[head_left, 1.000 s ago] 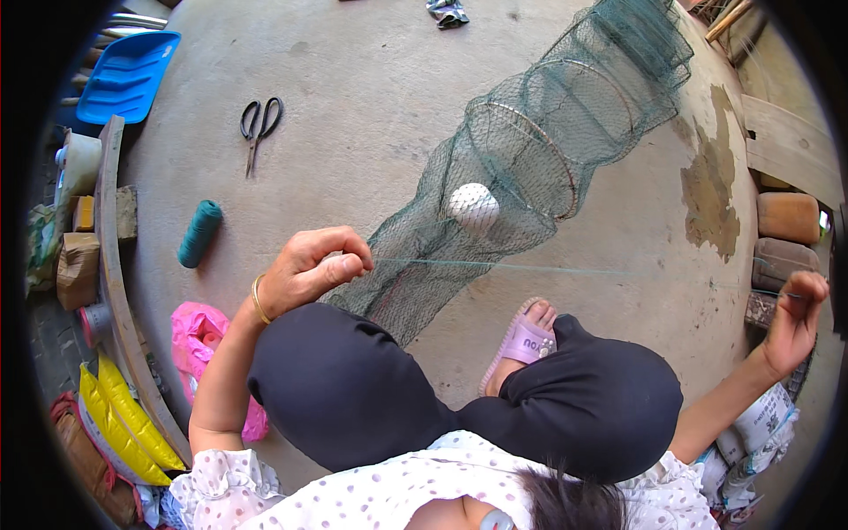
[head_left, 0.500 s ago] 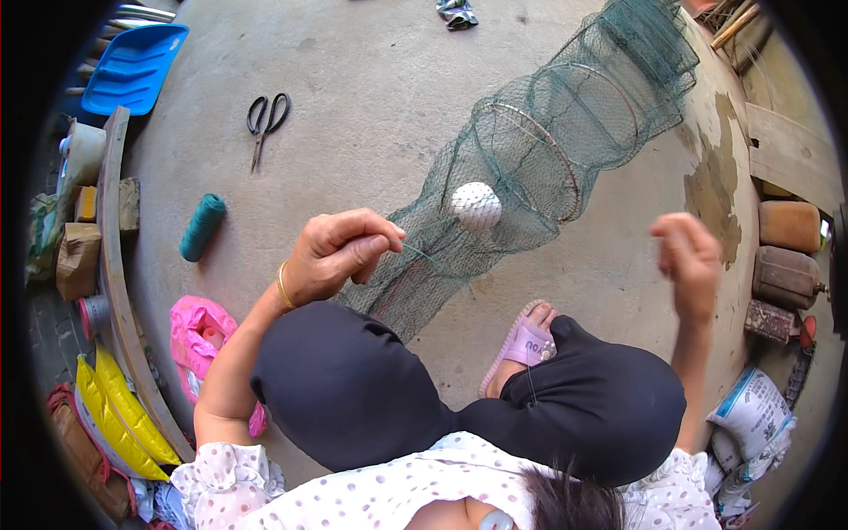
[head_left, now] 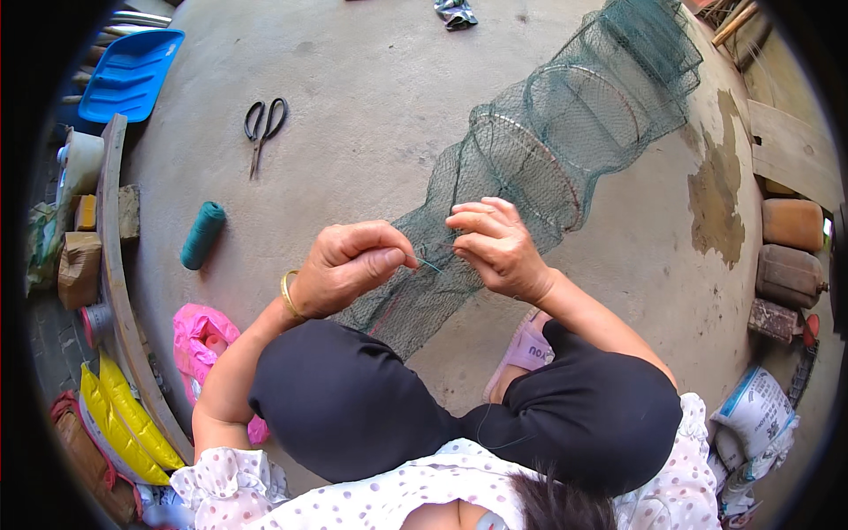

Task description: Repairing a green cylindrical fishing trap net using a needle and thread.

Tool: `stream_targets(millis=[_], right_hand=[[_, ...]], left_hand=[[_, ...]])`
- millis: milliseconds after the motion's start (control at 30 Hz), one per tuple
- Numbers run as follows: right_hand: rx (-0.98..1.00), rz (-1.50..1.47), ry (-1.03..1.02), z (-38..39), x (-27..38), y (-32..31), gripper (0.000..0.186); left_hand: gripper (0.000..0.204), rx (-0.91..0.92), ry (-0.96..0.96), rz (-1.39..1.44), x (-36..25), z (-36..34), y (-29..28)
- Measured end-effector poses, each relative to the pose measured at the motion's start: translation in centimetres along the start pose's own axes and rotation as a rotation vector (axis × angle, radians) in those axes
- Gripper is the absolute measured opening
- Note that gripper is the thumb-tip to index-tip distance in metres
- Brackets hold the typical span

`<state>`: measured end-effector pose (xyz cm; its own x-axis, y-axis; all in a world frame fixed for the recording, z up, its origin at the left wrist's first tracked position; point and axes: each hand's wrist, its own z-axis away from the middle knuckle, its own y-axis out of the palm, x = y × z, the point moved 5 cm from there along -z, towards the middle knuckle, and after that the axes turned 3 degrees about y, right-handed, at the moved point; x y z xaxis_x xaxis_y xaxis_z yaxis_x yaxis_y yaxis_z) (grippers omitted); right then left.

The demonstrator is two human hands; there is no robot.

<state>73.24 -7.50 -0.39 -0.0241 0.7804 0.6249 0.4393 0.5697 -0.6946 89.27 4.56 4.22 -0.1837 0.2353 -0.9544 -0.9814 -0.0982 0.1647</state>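
Observation:
A long green mesh net trap with round hoops stretches from between my knees to the far right. Over its near end, my left hand is closed in a pinch, with a thin green thread at its fingertips. My right hand is beside it, just to the right over the net. Its fingers are bent, thumb and forefinger close together; whatever is between them is too small to make out. A loose strand of thread lies on my dark trousers. The white ball cannot be seen now.
Scissors with black handles and a teal spool of twine lie on the concrete at left. Nearer is a pink plastic bag. A wooden board and blue scoop edge the left; brown jugs edge the right.
My right hand has come in from the far right to the net beside my left hand. My left hand has shifted slightly, its pinch kept. The white ball has gone from sight.

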Motion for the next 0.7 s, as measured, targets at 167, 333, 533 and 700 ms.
stream_targets(millis=[167, 333, 533, 700], right_hand=[[-0.157, -0.674, 0.551, 2.4, 1.5, -7.0, 0.005], [-0.099, -0.796, 0.677, 4.0, 1.1, -8.4, 0.01], [0.121, -0.421, 0.614, 4.1, 1.9, -5.2, 0.016], [0.216, -0.45, 0.693, 4.5, 1.7, -3.9, 0.016]], left_hand=[[0.05, 0.223, 0.217, -0.186, 1.2, -1.1, 0.4], [0.043, -0.044, -0.208, -0.039, 4.1, -2.7, 0.9], [0.021, -0.191, 0.063, -0.704, 3.7, -4.3, 1.9], [0.018, -0.021, -0.041, -0.685, 4.2, -4.8, 2.8]])
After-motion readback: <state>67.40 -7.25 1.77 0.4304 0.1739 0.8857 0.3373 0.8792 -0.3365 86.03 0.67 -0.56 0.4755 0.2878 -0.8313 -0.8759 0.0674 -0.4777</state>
